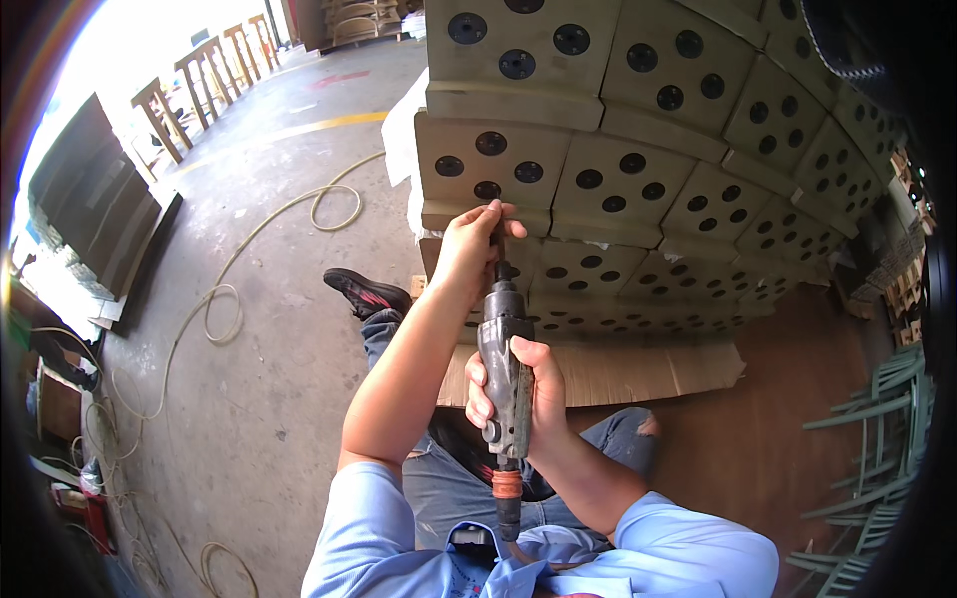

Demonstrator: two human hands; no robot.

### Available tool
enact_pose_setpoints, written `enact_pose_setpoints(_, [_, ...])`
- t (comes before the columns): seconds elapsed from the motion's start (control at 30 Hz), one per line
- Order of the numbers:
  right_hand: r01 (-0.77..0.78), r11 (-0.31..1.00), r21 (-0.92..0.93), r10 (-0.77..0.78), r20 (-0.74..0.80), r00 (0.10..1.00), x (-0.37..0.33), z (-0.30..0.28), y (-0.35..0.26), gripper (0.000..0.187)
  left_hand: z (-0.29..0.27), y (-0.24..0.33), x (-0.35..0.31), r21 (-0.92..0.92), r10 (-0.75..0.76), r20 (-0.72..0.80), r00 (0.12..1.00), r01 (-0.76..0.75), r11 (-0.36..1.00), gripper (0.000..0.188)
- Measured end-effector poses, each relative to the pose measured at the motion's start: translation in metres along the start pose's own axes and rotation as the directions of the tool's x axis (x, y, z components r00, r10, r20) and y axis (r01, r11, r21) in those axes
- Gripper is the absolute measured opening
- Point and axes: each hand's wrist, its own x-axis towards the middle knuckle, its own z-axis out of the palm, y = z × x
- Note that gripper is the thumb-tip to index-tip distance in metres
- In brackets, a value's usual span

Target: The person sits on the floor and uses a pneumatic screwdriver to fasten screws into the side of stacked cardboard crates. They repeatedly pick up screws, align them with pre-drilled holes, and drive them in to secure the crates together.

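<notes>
A dark air screwdriver [505, 344] with a scuffed grey body and an orange ring at its hose end points away from me. My right hand [546, 394] is wrapped round its body. At the tool's front, my left hand [467, 247] has its fingers closed about the bit [500, 239]; whether a screw is also between them is hidden. The tip lies close to a black round disc [487, 190] on a stacked beige panel [459, 135]. Each panel end carries several such discs, set with small holes.
Flattened cardboard [638, 374] lies under the stack. A pale hose [229, 269] winds over the concrete floor on the left. Green metal frames [877, 448] are piled at right. Wooden frames [204, 80] and a leaning board stack [90, 194] stand at left.
</notes>
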Motion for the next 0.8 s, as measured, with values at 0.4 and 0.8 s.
enact_pose_setpoints(0.4, [0.026, 0.998, -0.052, -0.028, -0.045, 0.999, 0.009, 0.005, 0.007, 0.045, -0.003, -0.001, 0.003, 0.020, 0.060, -0.001, 0.998, -0.060, 0.998, 0.031])
enact_pose_setpoints(0.8, [0.013, 0.999, -0.043, -0.015, -0.047, 0.999, 0.008, 0.006, 0.006, 0.047, 0.002, -0.001, 0.003, 0.026, 0.078, -0.018, 0.997, -0.078, 0.997, 0.032])
